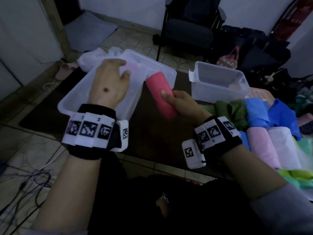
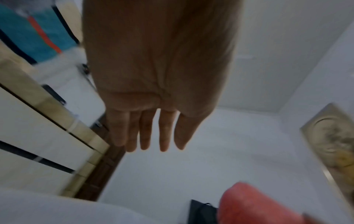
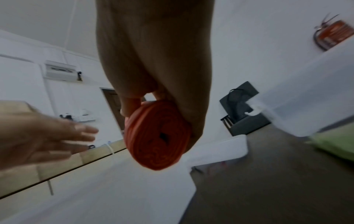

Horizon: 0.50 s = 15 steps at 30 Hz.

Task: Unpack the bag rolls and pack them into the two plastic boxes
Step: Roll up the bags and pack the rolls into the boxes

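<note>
My right hand (image 1: 176,103) grips a red bag roll (image 1: 160,94) beside the right edge of the near clear plastic box (image 1: 71,102); the right wrist view shows the red bag roll's (image 3: 159,136) coiled end under my fingers. My left hand (image 1: 111,82) hovers over that box with its fingers (image 2: 151,131) straight and nothing in them. A pale pink roll (image 1: 133,67) lies inside the box past the left hand. The second clear box (image 1: 220,82) stands to the right. More rolls lie at the table's right: green (image 1: 232,112), blue (image 1: 255,109), pink (image 1: 262,146), white (image 1: 284,146).
Crumpled white plastic (image 1: 94,56) lies behind the near box. A dark chair (image 1: 189,29) and dark bags (image 1: 254,48) stand beyond the table. Cables (image 1: 25,180) trail over the tiled floor at the left. The dark table top (image 1: 152,138) lies between my wrists.
</note>
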Available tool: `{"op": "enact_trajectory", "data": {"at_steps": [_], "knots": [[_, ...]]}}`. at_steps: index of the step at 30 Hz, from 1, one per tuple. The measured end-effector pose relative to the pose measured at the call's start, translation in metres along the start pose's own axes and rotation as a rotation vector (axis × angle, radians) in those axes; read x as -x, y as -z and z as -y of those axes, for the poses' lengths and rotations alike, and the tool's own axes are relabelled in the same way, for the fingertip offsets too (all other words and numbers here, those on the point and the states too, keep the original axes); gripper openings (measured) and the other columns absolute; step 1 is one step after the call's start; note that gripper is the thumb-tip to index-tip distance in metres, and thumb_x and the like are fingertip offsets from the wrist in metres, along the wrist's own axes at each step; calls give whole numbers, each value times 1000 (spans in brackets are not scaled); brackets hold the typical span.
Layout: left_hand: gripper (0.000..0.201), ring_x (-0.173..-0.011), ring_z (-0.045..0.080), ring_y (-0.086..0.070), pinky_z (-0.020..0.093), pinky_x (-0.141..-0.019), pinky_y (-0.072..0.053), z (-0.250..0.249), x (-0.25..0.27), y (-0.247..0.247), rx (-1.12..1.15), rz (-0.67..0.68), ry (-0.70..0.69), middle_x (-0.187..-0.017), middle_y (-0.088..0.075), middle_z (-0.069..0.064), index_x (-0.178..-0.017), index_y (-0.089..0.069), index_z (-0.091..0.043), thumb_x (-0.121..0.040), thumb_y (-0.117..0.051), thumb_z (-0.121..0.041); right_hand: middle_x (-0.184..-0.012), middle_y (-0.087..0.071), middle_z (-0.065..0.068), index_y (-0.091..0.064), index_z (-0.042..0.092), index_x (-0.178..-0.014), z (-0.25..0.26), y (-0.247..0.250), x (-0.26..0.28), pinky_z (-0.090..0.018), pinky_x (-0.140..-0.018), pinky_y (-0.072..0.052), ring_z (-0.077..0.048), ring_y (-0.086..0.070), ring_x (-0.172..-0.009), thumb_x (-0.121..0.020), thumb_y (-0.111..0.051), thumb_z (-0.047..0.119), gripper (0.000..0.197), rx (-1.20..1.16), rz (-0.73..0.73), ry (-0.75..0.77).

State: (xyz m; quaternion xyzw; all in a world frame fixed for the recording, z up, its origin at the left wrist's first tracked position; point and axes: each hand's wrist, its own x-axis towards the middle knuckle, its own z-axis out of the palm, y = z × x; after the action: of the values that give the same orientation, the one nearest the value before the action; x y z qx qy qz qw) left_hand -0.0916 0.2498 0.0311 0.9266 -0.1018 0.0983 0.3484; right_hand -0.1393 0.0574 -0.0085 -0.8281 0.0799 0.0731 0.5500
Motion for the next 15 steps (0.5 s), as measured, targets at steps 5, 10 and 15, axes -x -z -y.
{"op": "enact_trajectory", "data": {"at_steps": [5, 10, 15], "knots": [[43, -123, 45, -40, 47, -103, -35, 74, 1, 23, -153, 26, 397, -134, -43, 29, -129, -45, 4, -93, -45, -18, -93, -63, -7, -57, 2, -110, 40, -36, -24, -22, -68, -55, -15, -64, -78, -96, -48, 34, 36, -59, 8, 124], [42, -116, 43, -48, 44, -91, -41, 103, 23, 26, -46, 114, 668, -130, -47, 28, -127, -44, 6, -96, -40, -23, -98, -64, -13, -57, 0, -110, 69, -69, -45, -24, -73, -54, -17, -63, -79, -95, -52, 33, 37, 2, 28, 184], [33, -111, 41, -51, 41, -81, -41, 100, 37, 23, 53, 5, 694, -125, -49, 27, -122, -46, 2, -96, -33, -14, -88, -56, 0, -54, 3, -113, 83, -95, -61, -13, -56, -41, -11, -54, -73, -94, -51, 39, 40, 374, 54, 274]]}}
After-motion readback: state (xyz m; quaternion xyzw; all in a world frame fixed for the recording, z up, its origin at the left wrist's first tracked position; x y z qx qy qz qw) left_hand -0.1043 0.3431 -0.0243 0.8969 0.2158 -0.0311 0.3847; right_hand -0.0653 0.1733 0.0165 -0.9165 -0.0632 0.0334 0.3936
